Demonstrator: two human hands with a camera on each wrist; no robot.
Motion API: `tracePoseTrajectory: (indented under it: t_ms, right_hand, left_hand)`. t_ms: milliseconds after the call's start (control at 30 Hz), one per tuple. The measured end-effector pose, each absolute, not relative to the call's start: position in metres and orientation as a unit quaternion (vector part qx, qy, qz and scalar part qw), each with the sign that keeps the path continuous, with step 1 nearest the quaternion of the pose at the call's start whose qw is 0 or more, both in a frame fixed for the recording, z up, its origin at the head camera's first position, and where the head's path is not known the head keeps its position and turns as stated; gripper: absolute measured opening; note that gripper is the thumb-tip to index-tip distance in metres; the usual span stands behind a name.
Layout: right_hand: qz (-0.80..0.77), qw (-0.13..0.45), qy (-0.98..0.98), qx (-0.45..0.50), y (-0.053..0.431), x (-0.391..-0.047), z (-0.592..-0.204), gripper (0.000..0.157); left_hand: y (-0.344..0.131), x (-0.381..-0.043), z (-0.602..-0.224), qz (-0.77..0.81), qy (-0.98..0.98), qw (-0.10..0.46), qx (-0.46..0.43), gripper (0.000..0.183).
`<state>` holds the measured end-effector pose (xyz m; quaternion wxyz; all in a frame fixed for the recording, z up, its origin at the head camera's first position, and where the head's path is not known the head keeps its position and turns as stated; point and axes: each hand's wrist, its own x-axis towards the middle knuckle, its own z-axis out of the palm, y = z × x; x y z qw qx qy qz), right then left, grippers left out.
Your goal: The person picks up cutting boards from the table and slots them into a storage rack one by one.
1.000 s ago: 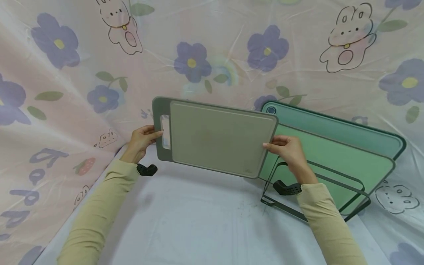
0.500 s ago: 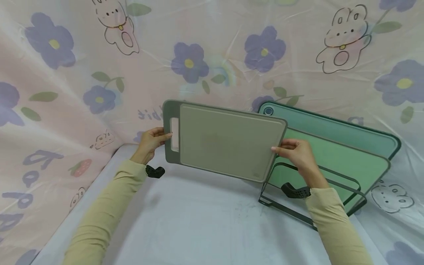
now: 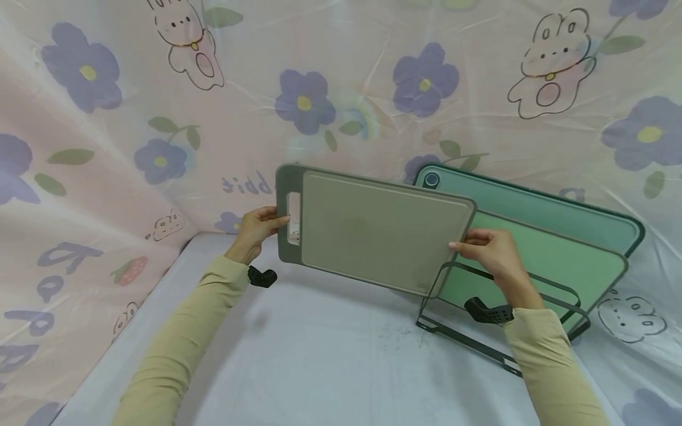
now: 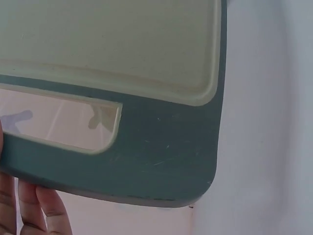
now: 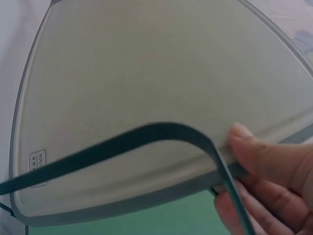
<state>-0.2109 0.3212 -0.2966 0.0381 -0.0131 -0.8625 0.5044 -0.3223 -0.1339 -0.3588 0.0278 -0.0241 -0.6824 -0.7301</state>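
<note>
Both hands hold up a beige cutting board (image 3: 378, 231) with a grey-green border and a slot handle. At its left end, my left hand (image 3: 257, 232) pinches the strip outside the slot, thumb in front. My right hand (image 3: 492, 254) pinches the opposite short edge, thumb on the beige face and fingers behind. The board's right end is just behind the front loop of a dark green metal rack (image 3: 469, 342); the right wrist view shows the loop (image 5: 161, 131) crossing before the board. Behind, a light green board (image 3: 554, 260) and a teal board (image 3: 533, 198) stand in the rack.
A white cloth-covered table (image 3: 319, 349) lies beneath. A printed curtain (image 3: 341, 71) with flowers and rabbits hangs behind and along the left side. The rack stands at the right, near the back curtain.
Both hands have moved right with the beige cutting board, and slightly down. Its right end now overlaps more of the light green board and has passed behind the rack's front loop.
</note>
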Motion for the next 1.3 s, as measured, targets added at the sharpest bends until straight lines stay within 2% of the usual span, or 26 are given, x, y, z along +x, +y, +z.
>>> tracePoseTrajectory:
  t_ms: [267,467,933,967,1167,1300]
  right_hand:
    - [0.502,0.03,-0.864,-0.023,0.332,-0.206,-0.296,0.076]
    - [0.528,0.033,-0.848,-0.021,0.339,-0.204,-0.299,0.074]
    - [0.6,0.08,-0.795,-0.042,0.346,-0.193,-0.3,0.084]
    - [0.618,0.085,-0.78,-0.042,0.346,-0.193,-0.299,0.081]
    - [0.684,0.113,-0.72,-0.036,0.349,-0.187,-0.298,0.04]
    - [0.684,0.12,-0.718,-0.046,0.352,-0.184,-0.296,0.039]
  left_hand:
    - [-0.124,-0.324,-0.358,-0.724,-0.689,0.011,-0.019,0.046]
    - [-0.116,-0.325,-0.357,-0.728,-0.685,0.007,-0.027,0.045]
    - [-0.099,-0.326,-0.353,-0.723,-0.69,-0.001,-0.037,0.046]
    - [-0.098,-0.326,-0.353,-0.723,-0.689,-0.001,-0.039,0.046]
    - [-0.091,-0.327,-0.355,-0.732,-0.68,-0.003,-0.045,0.044]
    - [-0.086,-0.325,-0.355,-0.739,-0.672,-0.006,-0.046,0.041]
